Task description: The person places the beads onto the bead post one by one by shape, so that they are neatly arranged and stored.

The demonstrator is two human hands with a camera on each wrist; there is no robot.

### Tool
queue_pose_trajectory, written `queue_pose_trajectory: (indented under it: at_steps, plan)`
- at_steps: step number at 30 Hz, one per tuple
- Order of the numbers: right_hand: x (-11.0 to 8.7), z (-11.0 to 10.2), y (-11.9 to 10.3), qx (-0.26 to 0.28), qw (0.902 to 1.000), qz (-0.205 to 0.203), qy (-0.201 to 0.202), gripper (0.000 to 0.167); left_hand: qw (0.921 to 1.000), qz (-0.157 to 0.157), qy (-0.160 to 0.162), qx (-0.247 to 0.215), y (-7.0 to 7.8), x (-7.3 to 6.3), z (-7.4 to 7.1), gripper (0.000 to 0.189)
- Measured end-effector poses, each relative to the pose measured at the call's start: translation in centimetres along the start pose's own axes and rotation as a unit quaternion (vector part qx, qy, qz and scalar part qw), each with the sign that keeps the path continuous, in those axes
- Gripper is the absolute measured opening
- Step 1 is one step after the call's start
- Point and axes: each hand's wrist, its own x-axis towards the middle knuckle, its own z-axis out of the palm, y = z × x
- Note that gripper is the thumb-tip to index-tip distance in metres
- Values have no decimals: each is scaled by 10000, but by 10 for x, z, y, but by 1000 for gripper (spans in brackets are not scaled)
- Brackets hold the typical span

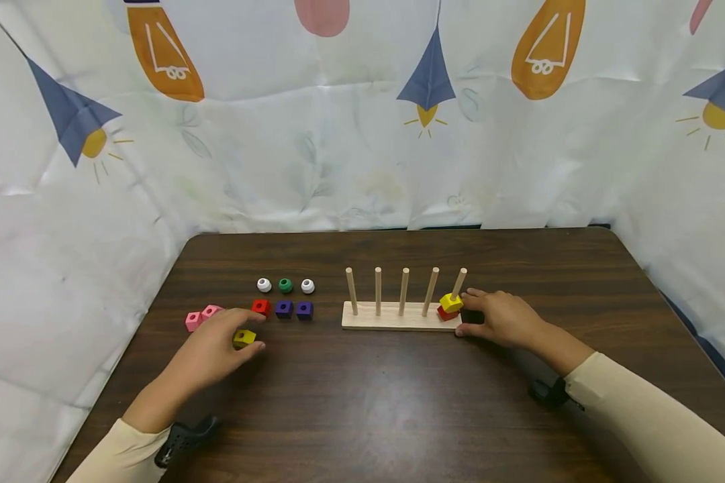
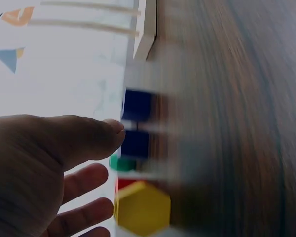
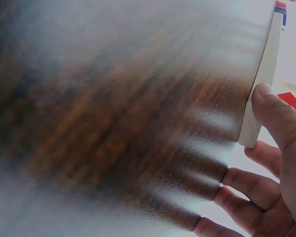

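Note:
My left hand (image 1: 217,345) spreads thumb and fingers around a yellow bead (image 1: 244,338) on the table. In the left wrist view, the thumb stands apart from this yellow bead (image 2: 143,210). Beyond it are a red cube bead (image 1: 261,308) and two purple cube beads (image 1: 284,308); two pink cube beads (image 1: 193,321) lie partly behind the hand. My right hand (image 1: 501,318) grips the right end of a wooden peg stand (image 1: 393,323), thumb on its front edge in the right wrist view. The rightmost peg carries a yellow bead (image 1: 451,302) above a red bead (image 1: 448,314).
Behind the cube beads stand a white round bead (image 1: 264,285), a green one (image 1: 285,286) and another white one (image 1: 307,286). Several bare pegs (image 1: 403,292) rise from the stand. A patterned white cloth (image 1: 314,154) hangs around the dark wooden table (image 1: 374,409).

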Motion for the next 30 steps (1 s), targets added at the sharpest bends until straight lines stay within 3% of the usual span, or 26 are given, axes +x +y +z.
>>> queue_pose_trajectory:
  at_steps: [6,16,21,27,30]
  plan:
    - [0,-1,0,-9,10000,1,1,73,10000,-6,-3,61,-13,-9,0,41]
    - [0,-1,-1,12,10000,42,-29,73,9995,-163,-241,101,-18,-11,3,40]
    - [-1,-1,-2,17,10000,36,-25,73,9982,-395,-420,147,-17,-10,5,40]
    - [0,-1,-3,29,10000,72,-41,73,9951,-841,-404,324,-19,-10,6,36]
    - [0,-1,-3,32,9999,108,-74,74,9943,-914,-405,371,-17,-8,6,33]
